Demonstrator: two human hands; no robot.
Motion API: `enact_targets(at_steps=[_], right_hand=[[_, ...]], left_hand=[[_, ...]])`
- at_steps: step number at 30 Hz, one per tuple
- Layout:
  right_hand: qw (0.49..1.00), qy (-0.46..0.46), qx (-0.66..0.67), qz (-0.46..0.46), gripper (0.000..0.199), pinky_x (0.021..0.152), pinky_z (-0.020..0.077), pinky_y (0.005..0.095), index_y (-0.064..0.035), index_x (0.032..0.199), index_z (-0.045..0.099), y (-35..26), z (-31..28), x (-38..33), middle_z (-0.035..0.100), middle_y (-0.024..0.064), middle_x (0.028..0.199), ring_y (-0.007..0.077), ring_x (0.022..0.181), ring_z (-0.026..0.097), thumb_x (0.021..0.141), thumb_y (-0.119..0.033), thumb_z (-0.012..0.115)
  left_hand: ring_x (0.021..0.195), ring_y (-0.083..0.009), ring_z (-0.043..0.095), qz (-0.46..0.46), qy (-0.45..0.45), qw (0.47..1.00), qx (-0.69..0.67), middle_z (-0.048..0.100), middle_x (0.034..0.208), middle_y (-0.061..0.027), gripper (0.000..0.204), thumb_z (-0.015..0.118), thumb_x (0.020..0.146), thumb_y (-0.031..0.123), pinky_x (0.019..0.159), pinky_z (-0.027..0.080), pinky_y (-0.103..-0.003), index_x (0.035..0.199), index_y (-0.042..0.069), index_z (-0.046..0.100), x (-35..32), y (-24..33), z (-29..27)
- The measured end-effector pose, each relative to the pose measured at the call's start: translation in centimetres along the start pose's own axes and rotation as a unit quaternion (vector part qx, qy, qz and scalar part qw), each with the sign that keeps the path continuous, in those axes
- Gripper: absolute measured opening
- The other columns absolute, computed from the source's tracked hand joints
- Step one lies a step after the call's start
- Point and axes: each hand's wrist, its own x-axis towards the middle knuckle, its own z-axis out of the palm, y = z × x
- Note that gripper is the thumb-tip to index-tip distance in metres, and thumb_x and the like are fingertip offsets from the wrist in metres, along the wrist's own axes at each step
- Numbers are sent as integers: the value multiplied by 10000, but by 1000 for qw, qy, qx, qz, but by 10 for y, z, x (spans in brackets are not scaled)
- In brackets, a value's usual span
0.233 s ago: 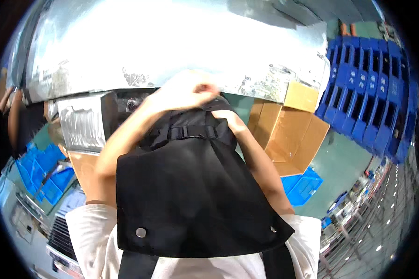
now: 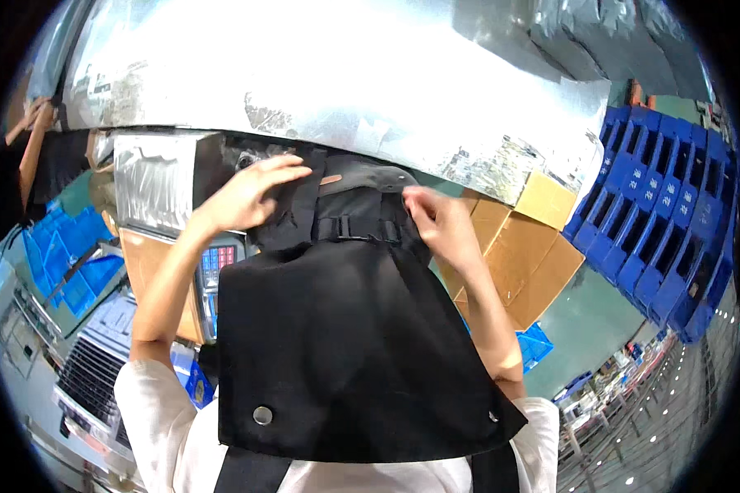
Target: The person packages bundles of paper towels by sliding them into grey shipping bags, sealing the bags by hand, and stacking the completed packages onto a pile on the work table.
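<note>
A black fabric piece (image 2: 345, 329) with two silver snaps hangs over my front, and a black buckle strap (image 2: 356, 228) crosses its far end. Beyond the strap lies a dark grey curved piece (image 2: 366, 178) with a small orange-brown strip (image 2: 330, 179) beside its left part. My left hand (image 2: 251, 195) is over the left side of the black fabric, fingers stretched and thumb apart, holding nothing visible. At the right end of the grey piece, my right hand (image 2: 444, 223) has thumb and forefinger pinched together. What sits between those fingertips is too small to make out.
A shiny worktable (image 2: 304, 74) spans the far side. An open cardboard box (image 2: 526, 271) stands at right, near stacked blue pallets (image 2: 658, 181). At left are a silvery wrapped block (image 2: 152, 185), a calculator (image 2: 216, 261), blue bins (image 2: 66, 263) and another person's arms (image 2: 33, 140).
My hands were close together at the table edge. The left has moved left and down and opened; the right has come into view at the grey piece's end. The view has shifted slightly.
</note>
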Motion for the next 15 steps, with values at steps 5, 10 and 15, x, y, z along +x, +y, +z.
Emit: enact_targets(at_steps=[5,10,15], right_hand=[[927,-66,-253,-271,251,718,458,385,-53,882,579,-22,45,72,571,110,799,304,802,552,684,-206,588],[947,-96,-248,-182,157,672,452,385,-49,755,572,-22,59,112,587,120,741,285,757,571,607,-102,571],[985,-135,-93,-57,39,633,469,353,-69,596,619,-12,60,134,610,138,651,277,686,604,577,-97,599]], left_hand=[[1056,-331,499,21,100,995,23,526,1127,-187,407,464,664,-52,907,401,-353,1052,24,562,16,-40,47],[883,-250,594,-86,278,952,-99,595,978,-158,281,475,741,-28,787,459,-346,1009,-32,561,16,-38,52],[930,-277,595,101,126,985,-63,616,956,-147,296,525,663,105,780,477,-333,928,-18,577,-4,41,37]])
